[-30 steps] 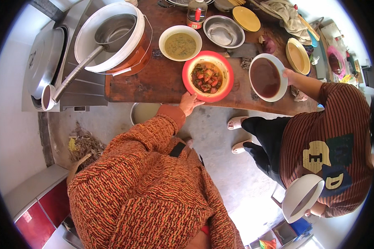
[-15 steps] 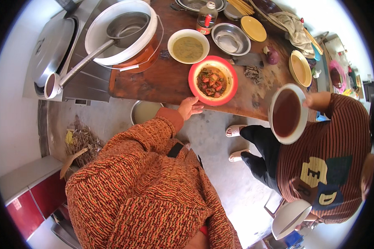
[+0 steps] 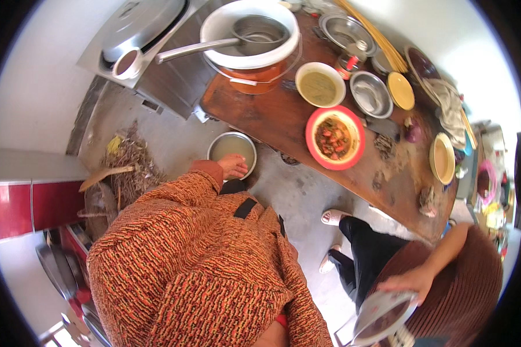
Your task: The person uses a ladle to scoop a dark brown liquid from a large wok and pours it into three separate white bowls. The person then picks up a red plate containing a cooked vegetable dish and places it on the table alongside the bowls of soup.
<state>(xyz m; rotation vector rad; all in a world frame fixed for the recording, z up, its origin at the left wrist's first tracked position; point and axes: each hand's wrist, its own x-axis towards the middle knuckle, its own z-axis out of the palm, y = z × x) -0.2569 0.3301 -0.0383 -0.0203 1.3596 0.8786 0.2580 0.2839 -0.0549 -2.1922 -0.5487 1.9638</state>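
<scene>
My left hand (image 3: 234,166) is held low in front of my body, away from the table. Its fingers are stretched out, with nothing in them. Below it on the floor stands a metal basin (image 3: 233,139) of cloudy liquid, partly hidden by the hand. A red-rimmed dish (image 3: 360,140) with chopped red and green food lies near the table's front edge, out of the hand's reach at this moment. Beside it are a bowl of greenish soup (image 3: 320,85) and an empty-looking steel bowl (image 3: 371,95). My right hand is out of sight; only the right sleeve (image 3: 300,289) shows.
On the wooden table (image 3: 399,188) stand a white bucket (image 3: 214,34) with a ladle (image 3: 260,36), a bottle (image 3: 351,61), and a yellow plate (image 3: 400,91). At right, a co-worker holds a tilted bowl (image 3: 385,315). Brushwood (image 3: 136,165) lies on the floor at left.
My left hand has drawn back from the red-rimmed dish's edge to above the floor basin. The view has turned leftward. The co-worker has bent lower, and the bowl of brown liquid no longer shows upright.
</scene>
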